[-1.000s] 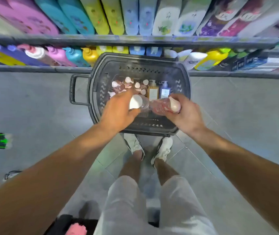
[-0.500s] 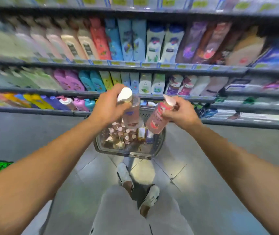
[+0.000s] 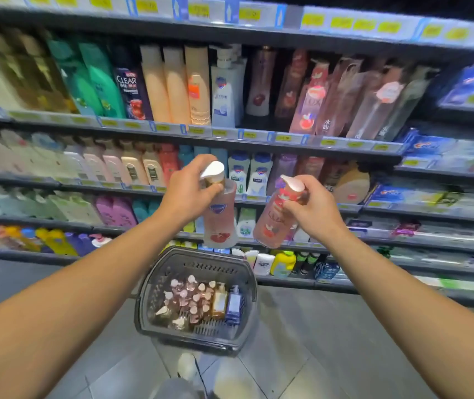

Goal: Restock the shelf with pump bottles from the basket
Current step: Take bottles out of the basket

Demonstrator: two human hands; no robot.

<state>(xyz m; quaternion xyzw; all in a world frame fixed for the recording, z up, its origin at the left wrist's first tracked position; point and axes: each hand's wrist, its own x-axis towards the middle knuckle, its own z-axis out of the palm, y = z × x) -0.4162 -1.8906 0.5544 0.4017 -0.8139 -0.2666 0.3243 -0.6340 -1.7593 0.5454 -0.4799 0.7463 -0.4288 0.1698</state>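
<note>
Store shelves (image 3: 230, 136) carry CLEAR and LUX bottles. Left hand (image 3: 185, 191) grips a pink pump bottle (image 3: 220, 217) by its neck; right hand (image 3: 313, 208) grips a LUX pump bottle (image 3: 273, 223), both above the basket (image 3: 172, 269) of small pump bottles.

Translucent glossy plastic pump bottles (image 3: 220, 214)

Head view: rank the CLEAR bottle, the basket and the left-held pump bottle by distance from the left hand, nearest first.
1. Pump bottle: gripped by the left hand at its neck.
2. Basket: on the floor, below the hands.
3. CLEAR bottle: upper shelf, up and left.
</note>
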